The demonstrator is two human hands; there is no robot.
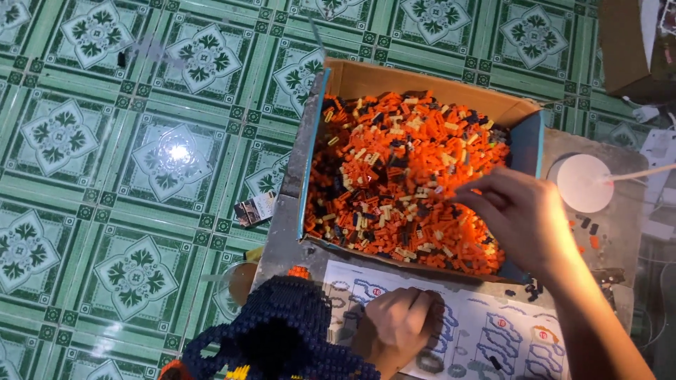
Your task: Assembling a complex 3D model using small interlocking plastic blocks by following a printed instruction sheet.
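Counter (620, 211) grey, over green tiled floor (105, 176).
Box (422, 81) fills counter's far-left part, heaped with bricks (394, 176), mostly orange; looks heavy as whole, cardboard walls soft, better lifted from beneath.
Dark blue model (282, 338) at near-left corner: likely stiff but brittle at joints, support base.
Sheet (493, 331) along near edge: thin, bends.
Left hand (401, 324) curled shut, resting on sheet beside model.
Right hand (524, 218) over bricks at box's right side, fingers (475, 200) drawn together; pinched brick not discernible. Single bricks light, hard, slippery; pinch by sides.

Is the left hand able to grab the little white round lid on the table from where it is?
Probably not easily. The left hand rests on the instruction sheet, and the right hand and its forearm cross between it and the white round lid.
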